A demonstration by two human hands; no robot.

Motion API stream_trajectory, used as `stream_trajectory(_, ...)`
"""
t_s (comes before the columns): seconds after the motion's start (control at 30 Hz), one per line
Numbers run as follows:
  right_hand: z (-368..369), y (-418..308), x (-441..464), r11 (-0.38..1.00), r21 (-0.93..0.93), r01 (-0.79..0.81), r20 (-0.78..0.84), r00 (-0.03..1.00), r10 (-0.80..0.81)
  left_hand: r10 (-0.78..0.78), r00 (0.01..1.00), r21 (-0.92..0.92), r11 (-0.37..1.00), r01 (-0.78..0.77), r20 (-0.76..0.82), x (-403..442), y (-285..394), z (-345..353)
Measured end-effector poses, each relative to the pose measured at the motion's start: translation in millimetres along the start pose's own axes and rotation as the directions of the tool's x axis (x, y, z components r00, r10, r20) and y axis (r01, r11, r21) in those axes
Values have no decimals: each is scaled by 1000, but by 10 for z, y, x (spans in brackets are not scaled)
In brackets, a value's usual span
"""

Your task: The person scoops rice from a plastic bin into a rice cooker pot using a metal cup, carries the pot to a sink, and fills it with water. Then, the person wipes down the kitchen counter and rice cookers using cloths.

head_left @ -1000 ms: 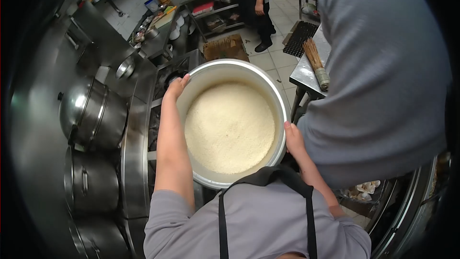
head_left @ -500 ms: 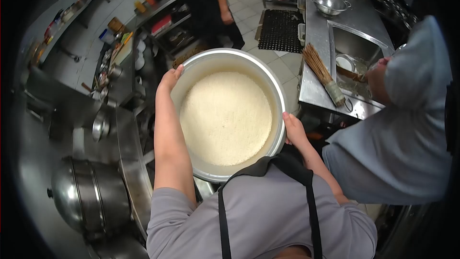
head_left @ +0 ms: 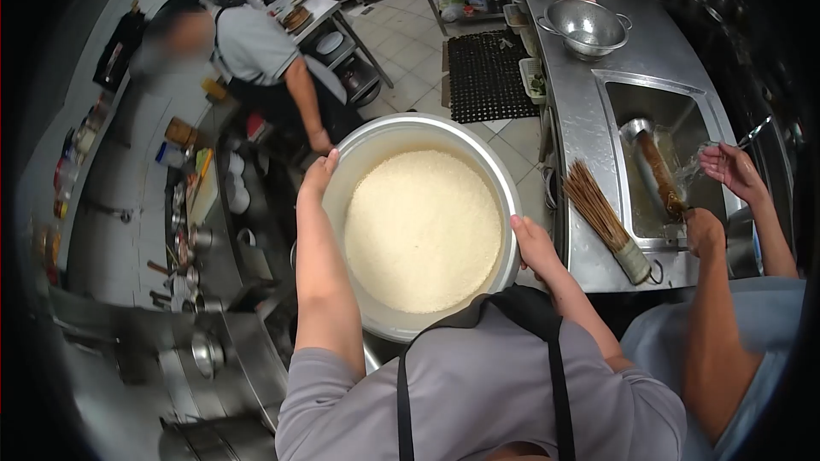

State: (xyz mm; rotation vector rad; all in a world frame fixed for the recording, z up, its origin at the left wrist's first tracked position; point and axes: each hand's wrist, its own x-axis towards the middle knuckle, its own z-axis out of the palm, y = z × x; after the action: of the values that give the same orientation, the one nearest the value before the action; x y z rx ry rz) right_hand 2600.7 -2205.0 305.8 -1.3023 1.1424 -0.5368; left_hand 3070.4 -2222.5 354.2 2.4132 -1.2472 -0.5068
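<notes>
A big round metal pot (head_left: 506, 196) is held up against my apron, its mouth facing me. White rice (head_left: 423, 230) fills much of it, with a fairly level surface. My left hand (head_left: 318, 174) grips the rim at the upper left, thumb on top. On the right side, my right hand (head_left: 534, 246) is closed round the rim, thumb on the edge. The fingers under the pot are mostly hidden.
To the right a co-worker's hands (head_left: 705, 230) work at a sink (head_left: 628, 179) with running water. A bamboo whisk brush (head_left: 602, 218) and a colander (head_left: 586, 26) lie on that counter. Ahead left stands another person (head_left: 269, 60); a black mat (head_left: 491, 77) covers floor tiles.
The view has shifted, showing more of the sink. The person ahead now appears further left and leaning. The co-worker's hands have come into fuller view. My grip on the pot is unchanged.
</notes>
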Motion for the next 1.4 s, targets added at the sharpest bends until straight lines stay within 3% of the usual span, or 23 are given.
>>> stream_trajectory(0.27,210,-375,1116,997,65,-50,-81,995,55,122,990,-26,992,-120,72,1667,226,248)
stream_trajectory(0.37,411,-555,1628,1000,10,-20,-131,991,21,208,978,70,975,-209,27,2519,216,282)
stream_trajectory(0.4,456,-609,1785,1000,-6,-30,-152,988,29,213,974,84,972,-220,80,2734,289,218)
stream_trajectory(0.53,666,-794,2407,1000,7,-30,-215,976,31,262,961,43,963,-266,85,3576,512,119)
stream_trajectory(0.57,678,-843,2549,999,25,-32,-216,976,37,213,966,-1,977,-215,146,3702,634,90)
stream_trajectory(0.67,681,-948,3022,998,51,-28,-246,968,40,306,947,29,950,-310,101,4373,776,212)
stream_trajectory(0.93,222,-1414,4652,998,60,6,-266,964,11,250,960,88,961,-262,127,5948,1408,418)
stream_trajectory(0.97,111,-1516,4885,999,37,4,-255,967,5,192,963,48,978,-204,190,6157,1471,392)
stream_trajectory(1.07,-144,-1796,5483,1000,-6,-11,-218,976,10,226,968,-16,974,-226,104,6598,1613,378)
stream_trajectory(1.4,-345,-2466,7713,999,-40,26,-159,987,-32,91,993,-56,995,-87,78,8698,1617,406)
